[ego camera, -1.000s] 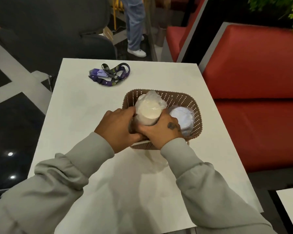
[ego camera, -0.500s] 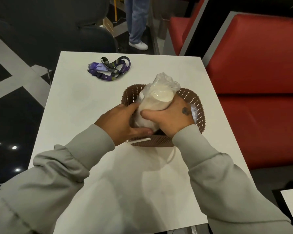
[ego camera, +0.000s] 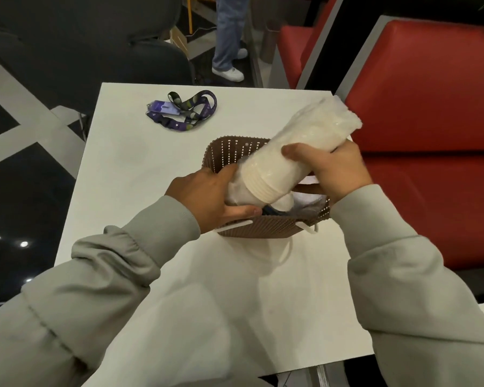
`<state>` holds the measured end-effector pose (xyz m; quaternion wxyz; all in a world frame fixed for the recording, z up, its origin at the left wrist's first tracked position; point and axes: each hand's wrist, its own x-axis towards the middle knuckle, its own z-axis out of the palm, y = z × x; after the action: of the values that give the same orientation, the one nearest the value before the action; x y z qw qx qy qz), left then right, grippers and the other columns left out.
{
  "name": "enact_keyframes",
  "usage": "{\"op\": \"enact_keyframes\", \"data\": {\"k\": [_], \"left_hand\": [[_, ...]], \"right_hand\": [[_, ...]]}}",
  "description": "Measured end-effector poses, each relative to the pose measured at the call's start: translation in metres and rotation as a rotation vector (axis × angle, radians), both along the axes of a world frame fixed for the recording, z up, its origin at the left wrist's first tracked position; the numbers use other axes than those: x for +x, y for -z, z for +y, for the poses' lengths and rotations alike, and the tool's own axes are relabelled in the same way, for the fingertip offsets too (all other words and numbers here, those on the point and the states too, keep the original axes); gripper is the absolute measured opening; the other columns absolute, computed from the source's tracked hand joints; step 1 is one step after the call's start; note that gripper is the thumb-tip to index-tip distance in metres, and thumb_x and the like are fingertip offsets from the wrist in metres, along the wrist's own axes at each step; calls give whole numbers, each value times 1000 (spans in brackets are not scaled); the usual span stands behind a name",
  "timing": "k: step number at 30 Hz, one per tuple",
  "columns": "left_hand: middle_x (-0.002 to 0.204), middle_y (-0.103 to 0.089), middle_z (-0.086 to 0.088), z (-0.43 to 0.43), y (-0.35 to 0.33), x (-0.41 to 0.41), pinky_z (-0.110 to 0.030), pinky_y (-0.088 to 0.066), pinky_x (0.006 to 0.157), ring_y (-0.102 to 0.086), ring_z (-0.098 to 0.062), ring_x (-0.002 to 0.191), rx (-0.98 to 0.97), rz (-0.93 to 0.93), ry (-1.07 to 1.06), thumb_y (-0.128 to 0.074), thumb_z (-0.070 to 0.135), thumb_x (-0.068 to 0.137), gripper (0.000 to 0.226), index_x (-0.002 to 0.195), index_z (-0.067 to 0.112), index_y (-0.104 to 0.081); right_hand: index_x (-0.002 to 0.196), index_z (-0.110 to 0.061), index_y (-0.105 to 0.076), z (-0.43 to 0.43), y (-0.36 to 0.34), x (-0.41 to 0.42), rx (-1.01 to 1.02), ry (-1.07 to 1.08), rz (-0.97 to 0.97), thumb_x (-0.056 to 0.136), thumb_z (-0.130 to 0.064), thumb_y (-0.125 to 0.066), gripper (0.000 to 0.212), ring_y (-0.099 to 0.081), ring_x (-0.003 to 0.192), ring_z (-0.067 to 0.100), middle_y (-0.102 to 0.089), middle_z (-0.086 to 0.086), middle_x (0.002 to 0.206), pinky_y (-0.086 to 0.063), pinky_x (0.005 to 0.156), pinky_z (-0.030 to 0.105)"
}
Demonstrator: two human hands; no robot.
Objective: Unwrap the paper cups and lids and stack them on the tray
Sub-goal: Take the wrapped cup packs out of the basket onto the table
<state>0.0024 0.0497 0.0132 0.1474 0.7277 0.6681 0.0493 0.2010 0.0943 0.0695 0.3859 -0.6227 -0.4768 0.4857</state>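
Head view: wrapped cup stack [ego camera: 305, 141] tilted over brown tray [ego camera: 226, 148], desk [ego camera: 151, 169] right edge; left grip [ego camera: 204, 198], right grip [ego camera: 340, 170] clamped round it.

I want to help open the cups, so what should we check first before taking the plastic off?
1. The left hand and right hand grip the plastic-wrapped stack of white paper cups: ok.
2. Stack raised, tilted above the brown perforated basket: ok.
3. Plastic opened: not ok, it covers the cups.
4. Room inside basket: cannot tell, partly hidden.
5. Purple lanyard lies apart on the white table: ok.
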Motion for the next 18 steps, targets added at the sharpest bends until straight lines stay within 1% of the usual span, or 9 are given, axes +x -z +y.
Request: {"op": "enact_keyframes", "data": {"k": [2, 5, 7, 9, 10, 12, 14, 15, 18], "left_hand": [[106, -65, -6, 0, -4, 3, -32, -38, 67, -61, -30, 98, 17, 33, 16, -47, 85, 72, 86, 142, 38, -32], [106, -69, -5, 3, -7, 10, -33, -38, 67, -62, -34, 99, 23, 120, 48, -43, 86, 73, 86, 139, 31, -32], [108, -69, -5, 8, -11, 14, -35, -38, 70, -61, -36, 102, -50, 151, 46, -42, 90, 69, 89, 133, 30, -31], [114, -66, -6, 12, -17, 16, -37, -41, 73, -60, -36, 104, -134, 130, 29, -48, 92, 63, 90, 126, 29, -33], [116, -65, -6, 14, -21, 16, -37, -43, 74, -59, -35, 102, -168, 95, 10, -54, 91, 60, 90, 123, 30, -35], [116, -60, -7, 16, -28, 13, -37, -46, 73, -55, -31, 93, -214, 3, -42, -63, 87, 55, 88, 118, 31, -40], [116, -59, -5, 15, -33, 11, -36, -47, 72, -54, -30, 93, -214, -36, -76, -65, 87, 52, 87, 116, 33, -42], [118, -60, -5, 15, -36, 12, -37, -47, 73, -56, -31, 96, -190, -39, -82, -65, 87, 51, 87, 117, 34, -43], [121, -61, -3, 14, -53, 15, -38, -48, 77, -57, -33, 103, -99, -50, -84, -67, 82, 56, 89, 126, 33, -44]], "right_hand": [[111, -15, -67, 2, -1, 8, -39, 23, 82, 57, -28, -88, 59, -72, 91, 24, -74, 1, 100, -61, 70, 45], [105, -13, -66, 1, 5, 18, -120, 61, 248, 71, -15, -82, 37, -71, 93, 28, -73, 7, 99, -60, 68, 47], [100, -15, -65, 0, 13, 22, -167, 92, 345, 78, -14, -76, 25, -70, 95, 29, -71, 7, 98, -59, 70, 50], [100, -14, -65, -1, 18, 26, -193, 106, 405, 81, -15, -72, 20, -68, 96, 29, -70, 8, 98, -59, 72, 52], [103, -13, -65, -2, 19, 27, -203, 104, 433, 81, -16, -72, 23, -68, 99, 29, -70, 10, 101, -59, 73, 53], [109, -12, -64, -6, 21, 27, -214, 104, 472, 74, -20, -74, 37, -66, 104, 30, -68, 13, 110, -58, 73, 53], [114, -12, -63, -9, 22, 27, -219, 120, 508, 68, -23, -75, 49, -65, 106, 30, -66, 14, 116, -58, 71, 51], [115, -12, -63, -10, 21, 28, -220, 130, 527, 67, -24, -76, 51, -65, 107, 30, -66, 15, 117, -58, 71, 51], [114, -13, -63, -14, 16, 30, -214, 151, 593, 70, -22, -76, 46, -65, 108, 30, -67, 15, 117, -58, 72, 54]]}}
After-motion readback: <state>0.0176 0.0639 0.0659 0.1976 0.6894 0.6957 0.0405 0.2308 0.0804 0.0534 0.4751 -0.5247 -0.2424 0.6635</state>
